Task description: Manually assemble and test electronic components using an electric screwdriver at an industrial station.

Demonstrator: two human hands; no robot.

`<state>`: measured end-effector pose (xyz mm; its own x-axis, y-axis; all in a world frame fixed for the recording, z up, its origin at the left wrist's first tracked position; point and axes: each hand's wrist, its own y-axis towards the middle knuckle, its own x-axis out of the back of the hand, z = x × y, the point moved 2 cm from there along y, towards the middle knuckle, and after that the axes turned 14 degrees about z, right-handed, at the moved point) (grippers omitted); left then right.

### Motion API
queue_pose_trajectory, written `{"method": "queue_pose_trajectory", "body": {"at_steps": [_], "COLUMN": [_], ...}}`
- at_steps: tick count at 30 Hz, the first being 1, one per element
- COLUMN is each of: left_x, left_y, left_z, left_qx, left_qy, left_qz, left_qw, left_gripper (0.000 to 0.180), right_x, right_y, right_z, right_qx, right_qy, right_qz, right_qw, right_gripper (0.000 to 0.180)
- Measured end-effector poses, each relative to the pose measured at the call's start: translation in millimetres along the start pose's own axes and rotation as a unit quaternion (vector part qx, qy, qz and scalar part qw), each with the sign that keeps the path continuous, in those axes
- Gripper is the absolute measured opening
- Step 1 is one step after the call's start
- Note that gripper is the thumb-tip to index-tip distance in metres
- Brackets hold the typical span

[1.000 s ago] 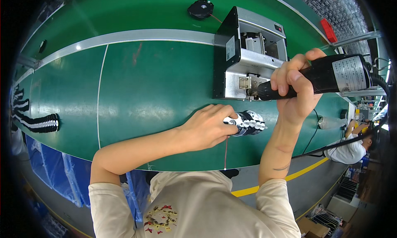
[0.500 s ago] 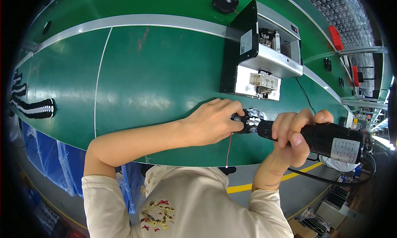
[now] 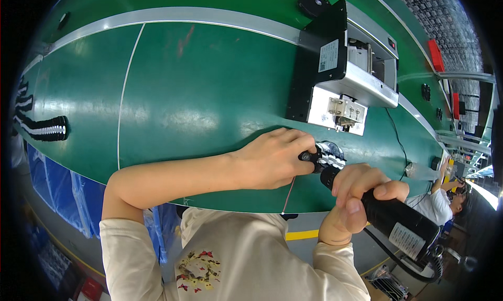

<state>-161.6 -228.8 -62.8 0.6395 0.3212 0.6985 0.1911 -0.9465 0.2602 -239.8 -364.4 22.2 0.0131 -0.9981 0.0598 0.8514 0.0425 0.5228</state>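
With curled fingers, my left hand (image 3: pixel 275 160) holds a small black part (image 3: pixel 310 156) down on the green table, partly hidden by the fingers. A thin red wire (image 3: pixel 288 194) trails from beneath that hand to the table's near edge. My right hand (image 3: pixel 362 193) is wrapped round a black corded electric screwdriver (image 3: pixel 401 220) with a white label. It lies tilted, its nose (image 3: pixel 329 176) pointing left at the part, close beside my left fingertips. Shiny silver and clear pieces show next to the nose. Whether the bit touches a screw cannot be seen.
A black and silver bench machine (image 3: pixel 361 76) stands just beyond my hands, its cord running right. Behind it sits a round black device (image 3: pixel 314 5). Black-and-white striped strips (image 3: pixel 47 128) lie far left. Another person (image 3: pixel 443 204) is at the right.
The screwdriver's back end has swung toward me and down, making it more tilted. My left hand keeps its hold on the part. The view has shifted slightly, bringing another person into sight.
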Motion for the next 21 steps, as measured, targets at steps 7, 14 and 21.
{"method": "queue_pose_trajectory", "body": {"at_steps": [7, 14, 21], "left_x": [2.0, 4.0, 6.5], "left_y": [-0.3, -0.1, 4.7], "left_z": [-1.6, -3.6, -4.8], "left_qx": [0.001, 0.007, -0.012], "left_qy": [-0.009, -0.009, 0.006], "left_qz": [0.013, -0.017, -0.022], "left_qw": [1.0, 1.0, 1.0], "left_gripper": [0.025, 0.024, 0.026], "right_x": [2.2, 21.7, 72.3], "right_y": [0.0, 2.7, 6.5], "right_z": [-1.9, 4.4, 25.6], "right_qx": [-0.006, 0.05, 0.092], "right_qy": [0.007, 0.104, 0.001], "right_qz": [0.031, 0.01, -0.081], "right_qw": [0.999, 0.993, 0.992], "right_gripper": [0.036, 0.049, 0.062]}}
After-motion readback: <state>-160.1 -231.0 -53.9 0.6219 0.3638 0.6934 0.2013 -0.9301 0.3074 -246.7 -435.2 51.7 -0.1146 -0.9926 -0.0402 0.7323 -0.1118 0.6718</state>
